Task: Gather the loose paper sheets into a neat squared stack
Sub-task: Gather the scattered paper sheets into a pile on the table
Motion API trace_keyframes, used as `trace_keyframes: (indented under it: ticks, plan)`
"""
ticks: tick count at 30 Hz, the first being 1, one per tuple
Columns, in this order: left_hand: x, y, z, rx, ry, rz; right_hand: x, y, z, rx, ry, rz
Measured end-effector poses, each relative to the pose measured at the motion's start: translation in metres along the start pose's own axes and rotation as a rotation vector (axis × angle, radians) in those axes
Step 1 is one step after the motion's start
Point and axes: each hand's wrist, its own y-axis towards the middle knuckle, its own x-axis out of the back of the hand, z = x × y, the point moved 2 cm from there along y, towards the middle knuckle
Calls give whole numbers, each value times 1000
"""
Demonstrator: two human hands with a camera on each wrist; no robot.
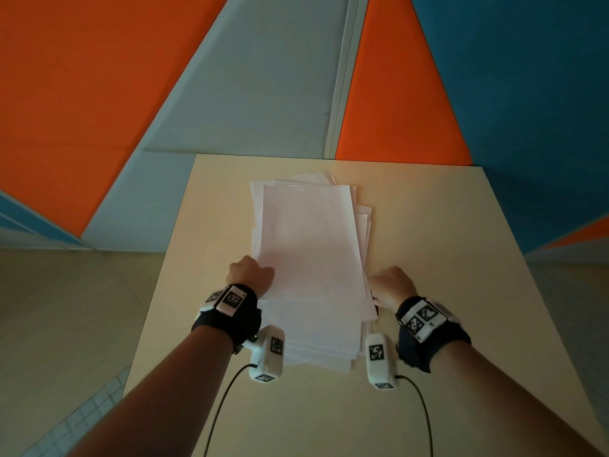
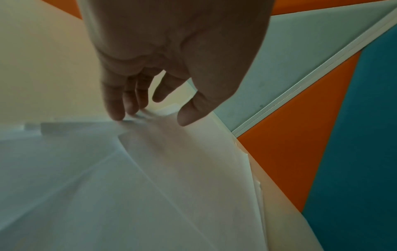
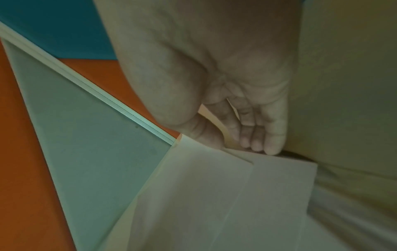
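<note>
A pile of white paper sheets (image 1: pixel 309 245) lies lengthwise in the middle of the beige table (image 1: pixel 461 291), its edges fanned out unevenly at the far end and on the right. My left hand (image 1: pixel 252 273) holds the pile's left edge. In the left wrist view the left hand (image 2: pixel 150 117) has its thumb (image 2: pixel 189 117) on the top sheets (image 2: pixel 171 169) and its fingers (image 2: pixel 118 108) at their edge. My right hand (image 1: pixel 390 285) holds the right edge. The right wrist view shows the right hand (image 3: pixel 238 144) pinching the sheets (image 3: pixel 214 186), thumb above and fingers below.
Orange, grey and blue wall panels (image 1: pixel 263 77) rise right behind the table's far edge. Tiled floor (image 1: pixel 66 324) lies to the left of the table. Two black cables (image 1: pixel 224 407) trail from the wrist cameras over the near part of the table.
</note>
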Motion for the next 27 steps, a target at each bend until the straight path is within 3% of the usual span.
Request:
trace_keyframes:
  ticks: [4,8,12,22,27]
  plan:
    - [2,-4,-7,29,-197,47,3,-5,1,-21,42,21]
    - [3,-6,-4,41,-114,17,5,20,-22,-48,84,37]
    - [-4,-10,-3,32,-88,22,2,2,-14,-14,44,43]
    - [-2,4,5,91,-295,73,8,-11,-13,28,59,66]
    - [2,5,3,67,-338,23,9,-18,-7,-18,171,97]
